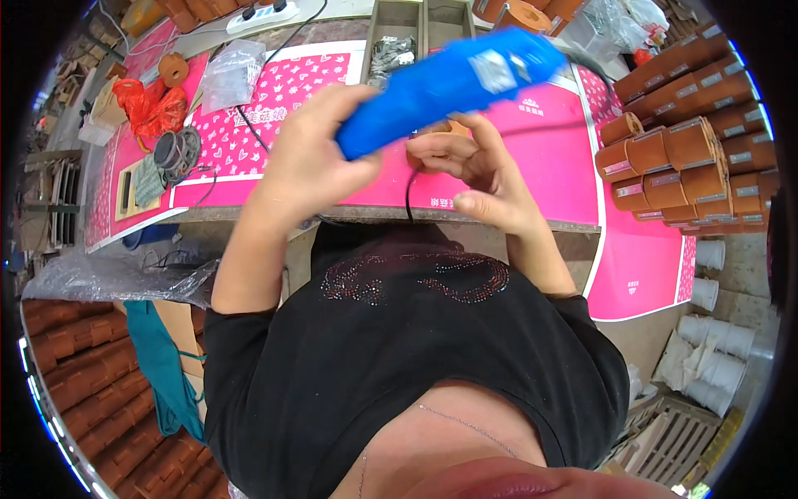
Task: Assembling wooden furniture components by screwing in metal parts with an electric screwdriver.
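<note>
My left hand (pixel 320 145) is closed around the near end of a long, bright blue tool-like object (pixel 449 87), its kind unclear. It slants up to the right over the pink-covered table, with a pale patch near its far end. Under its middle, my right hand (pixel 490 170) has curved fingers and its thumb held apart, gripping nothing that I can see. A small orange-brown piece (pixel 455 127) shows just behind those fingers, partly hidden. A black cord (pixel 410 195) runs down beneath the right hand to the table's front edge.
Stacked orange-brown rolls (pixel 673 162) stand at the right. A wooden tray (pixel 397 17) with small metal parts lies at the back. On the left are a red plastic bag (pixel 151 108), a clear bag (pixel 233 75) and a wire spool (pixel 170 154). A white power strip (pixel 262 17) sits behind.
</note>
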The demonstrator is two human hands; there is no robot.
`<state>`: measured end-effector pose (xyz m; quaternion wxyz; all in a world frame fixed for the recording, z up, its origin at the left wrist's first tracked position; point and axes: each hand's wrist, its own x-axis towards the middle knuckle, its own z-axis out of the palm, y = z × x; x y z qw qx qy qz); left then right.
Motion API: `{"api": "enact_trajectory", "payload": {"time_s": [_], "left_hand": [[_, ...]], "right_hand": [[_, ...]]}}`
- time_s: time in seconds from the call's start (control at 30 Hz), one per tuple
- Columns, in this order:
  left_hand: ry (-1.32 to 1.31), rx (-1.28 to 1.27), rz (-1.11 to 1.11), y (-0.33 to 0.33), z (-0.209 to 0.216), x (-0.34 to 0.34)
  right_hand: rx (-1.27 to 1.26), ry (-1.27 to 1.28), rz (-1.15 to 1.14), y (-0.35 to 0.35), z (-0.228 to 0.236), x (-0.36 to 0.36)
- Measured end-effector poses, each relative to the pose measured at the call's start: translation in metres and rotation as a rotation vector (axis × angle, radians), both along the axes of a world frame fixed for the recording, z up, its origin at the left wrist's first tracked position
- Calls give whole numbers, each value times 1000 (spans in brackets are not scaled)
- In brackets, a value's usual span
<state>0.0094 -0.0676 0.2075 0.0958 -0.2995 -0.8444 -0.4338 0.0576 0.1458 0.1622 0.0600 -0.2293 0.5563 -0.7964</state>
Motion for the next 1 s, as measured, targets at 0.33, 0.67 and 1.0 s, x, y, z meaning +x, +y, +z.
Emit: {"api": "enact_trajectory", "payload": {"time_s": [0.33, 0.67, 1.0], "left_hand": [[30, 235, -435, 125, -40, 30], [-190, 300, -134, 61, -66, -33], [-259, -96, 187, 22, -121, -142]], "right_hand": [[-350, -43, -553, 28, -12, 29], [-825, 0, -505, 112, -14, 44], [-1092, -547, -653, 135, -56, 15]]}}
